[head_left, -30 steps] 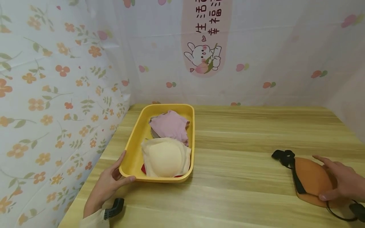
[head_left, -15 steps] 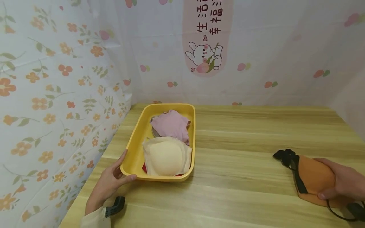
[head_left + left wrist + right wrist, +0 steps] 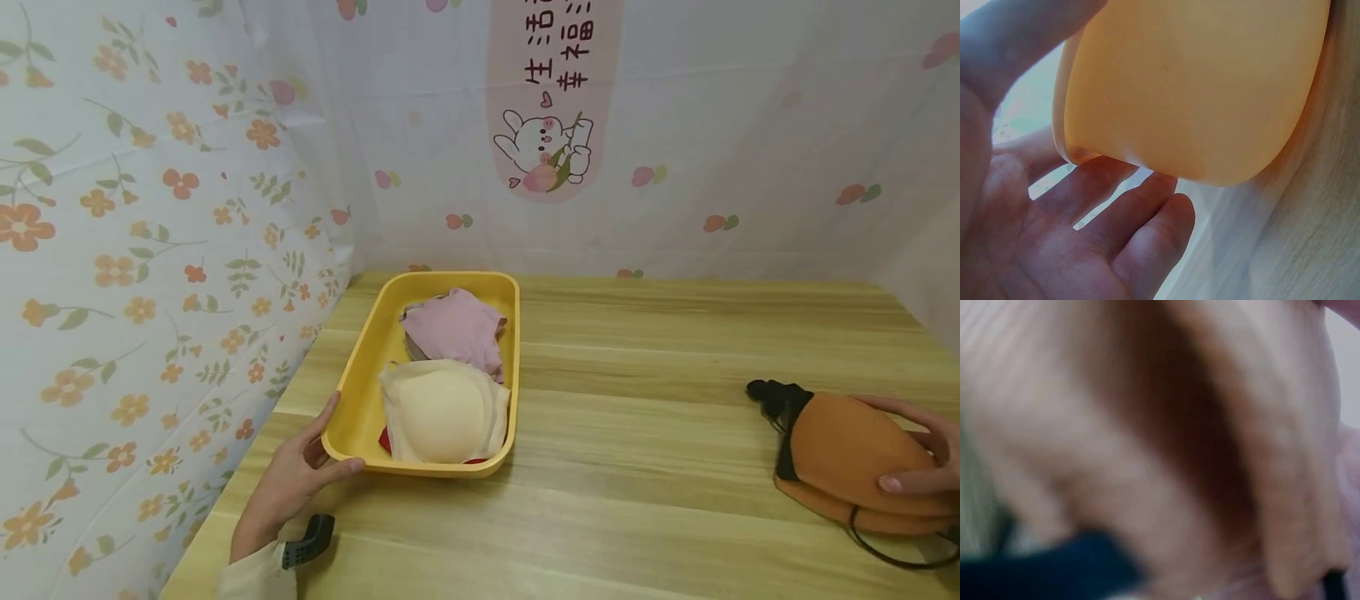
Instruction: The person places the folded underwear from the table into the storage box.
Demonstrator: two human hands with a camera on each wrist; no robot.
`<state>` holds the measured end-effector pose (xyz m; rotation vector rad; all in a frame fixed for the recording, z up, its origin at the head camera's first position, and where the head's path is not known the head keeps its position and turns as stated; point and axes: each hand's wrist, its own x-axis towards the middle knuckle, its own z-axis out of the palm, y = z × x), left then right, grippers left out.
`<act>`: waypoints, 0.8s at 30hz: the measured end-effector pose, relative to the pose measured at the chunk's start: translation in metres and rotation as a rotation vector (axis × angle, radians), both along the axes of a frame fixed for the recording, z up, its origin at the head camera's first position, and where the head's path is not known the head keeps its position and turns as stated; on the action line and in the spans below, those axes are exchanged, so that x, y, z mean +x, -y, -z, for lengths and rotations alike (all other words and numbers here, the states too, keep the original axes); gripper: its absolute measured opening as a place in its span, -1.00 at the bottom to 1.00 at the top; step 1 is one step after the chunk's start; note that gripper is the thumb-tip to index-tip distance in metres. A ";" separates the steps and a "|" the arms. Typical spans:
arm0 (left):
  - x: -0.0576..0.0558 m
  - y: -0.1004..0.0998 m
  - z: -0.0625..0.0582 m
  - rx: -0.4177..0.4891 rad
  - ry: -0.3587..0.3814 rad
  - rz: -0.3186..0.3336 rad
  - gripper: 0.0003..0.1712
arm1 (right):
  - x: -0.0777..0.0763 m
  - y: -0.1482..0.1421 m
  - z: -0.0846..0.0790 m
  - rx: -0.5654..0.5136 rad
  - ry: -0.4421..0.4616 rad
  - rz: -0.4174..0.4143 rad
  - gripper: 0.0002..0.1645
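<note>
My left hand (image 3: 296, 475) holds the near left corner of a yellow plastic bin (image 3: 352, 379), thumb at the front rim and fingers against the left side. In the left wrist view, bent fingers (image 3: 1147, 237) lie along the bin's wall (image 3: 1191, 94). Inside the bin a cream bra (image 3: 442, 412) lies in front of a pink garment (image 3: 453, 329), with bits of red showing beneath. At the far right, my right hand (image 3: 930, 454) grips an orange bra (image 3: 855, 442) with black trim and straps, its cups stacked. The right wrist view shows its fabric (image 3: 1285, 456) close and blurred.
A wooden tabletop (image 3: 630, 417) lies under everything. White floral cloth (image 3: 180, 250) hangs at the left, and another printed cloth (image 3: 675, 100) closes off the back. A dark curved piece (image 3: 309, 542) sits at my left wrist.
My right hand has closed further on the orange bra and shifted it right, with the cups now tilted up. The left hand stays at the bin's corner; the head view has turned slightly left.
</note>
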<state>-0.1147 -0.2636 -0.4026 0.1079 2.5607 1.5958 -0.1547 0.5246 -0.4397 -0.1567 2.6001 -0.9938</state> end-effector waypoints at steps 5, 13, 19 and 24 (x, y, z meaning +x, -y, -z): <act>0.001 0.000 -0.001 0.012 0.002 0.006 0.15 | 0.000 -0.006 0.010 -0.203 -0.105 0.063 0.32; 0.001 0.000 0.002 0.007 0.016 -0.001 0.15 | -0.009 0.008 -0.006 -0.081 -0.244 0.061 0.31; 0.001 -0.001 0.000 0.013 0.013 0.000 0.14 | -0.008 0.038 -0.030 -0.170 -0.187 0.168 0.24; 0.000 -0.001 0.002 0.009 0.024 -0.011 0.14 | -0.014 0.063 -0.049 -0.428 -0.081 0.213 0.10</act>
